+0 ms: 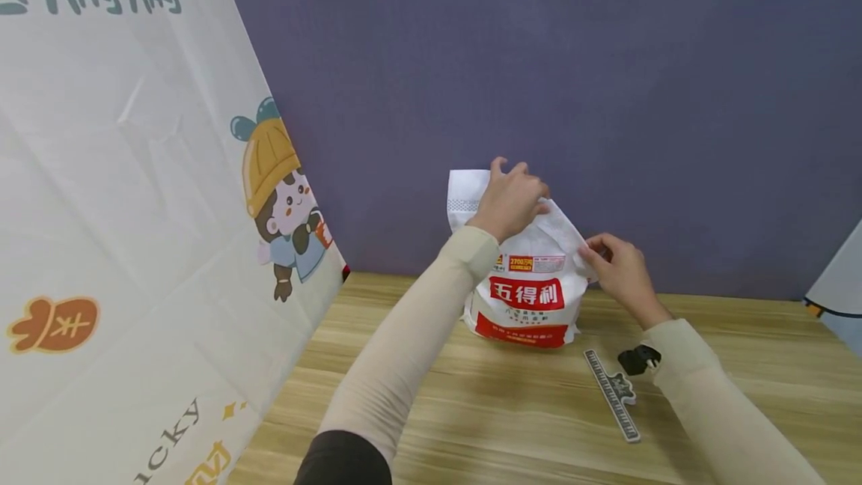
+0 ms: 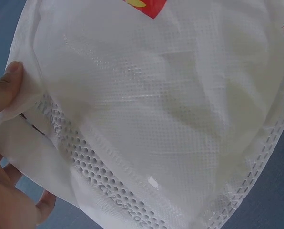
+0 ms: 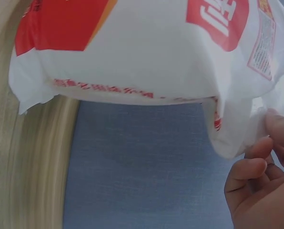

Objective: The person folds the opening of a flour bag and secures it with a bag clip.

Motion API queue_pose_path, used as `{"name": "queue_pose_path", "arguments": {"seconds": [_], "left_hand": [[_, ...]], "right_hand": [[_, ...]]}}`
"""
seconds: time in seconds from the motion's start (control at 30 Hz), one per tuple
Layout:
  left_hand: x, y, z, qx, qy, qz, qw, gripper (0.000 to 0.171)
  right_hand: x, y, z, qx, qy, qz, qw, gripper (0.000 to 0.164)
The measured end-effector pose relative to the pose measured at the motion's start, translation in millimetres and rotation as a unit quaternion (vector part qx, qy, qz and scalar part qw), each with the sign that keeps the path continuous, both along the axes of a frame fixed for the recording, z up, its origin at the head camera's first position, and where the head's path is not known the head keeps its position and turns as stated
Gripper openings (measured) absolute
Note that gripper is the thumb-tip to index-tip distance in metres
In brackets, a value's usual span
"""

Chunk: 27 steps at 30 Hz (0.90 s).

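Note:
A white flour bag with red printed panels stands upright on the table, close to the dark backdrop. My left hand grips its upper edge, thumb in front and fingers behind, as the left wrist view shows. The top is folded or slanted down toward the right. At that lower right side, my right hand pinches the bag's loose edge between thumb and fingers. The right wrist view shows this pinched white material hanging out from the bag's side. A long grey clip with a decorated handle lies in front, below the right forearm.
The wooden table extends toward me and to both sides. A dark blue-grey backdrop rises right behind the bag. At the left hangs a white printed sheet, and part of another white sheet shows at the right edge.

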State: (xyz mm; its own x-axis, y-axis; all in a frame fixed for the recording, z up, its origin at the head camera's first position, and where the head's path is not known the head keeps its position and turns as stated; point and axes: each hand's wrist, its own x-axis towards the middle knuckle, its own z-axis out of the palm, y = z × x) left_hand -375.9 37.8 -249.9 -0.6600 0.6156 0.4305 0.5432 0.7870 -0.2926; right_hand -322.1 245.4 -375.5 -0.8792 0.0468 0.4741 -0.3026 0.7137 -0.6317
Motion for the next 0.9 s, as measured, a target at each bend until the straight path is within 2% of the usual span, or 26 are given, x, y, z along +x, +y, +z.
{"name": "queue_pose_path", "arguments": {"seconds": [0.3,0.57,0.9], "left_hand": [[0.0,-2,0.0,0.007,-0.001,-0.005,1.0000,0.026],[0.3,-3,0.4,0.016,-0.005,-0.005,0.9998,0.028],[-1.4,-5,1.4,0.023,-0.001,-0.010,0.9997,0.028]], "right_hand": [[-0.2,5,-6.5,0.008,0.005,0.004,1.000,0.028],[0.7,11,-11.8,0.007,-0.015,0.000,1.000,0.031],[3.5,17,-19.7,0.012,-0.015,-0.010,1.000,0.034]]}}
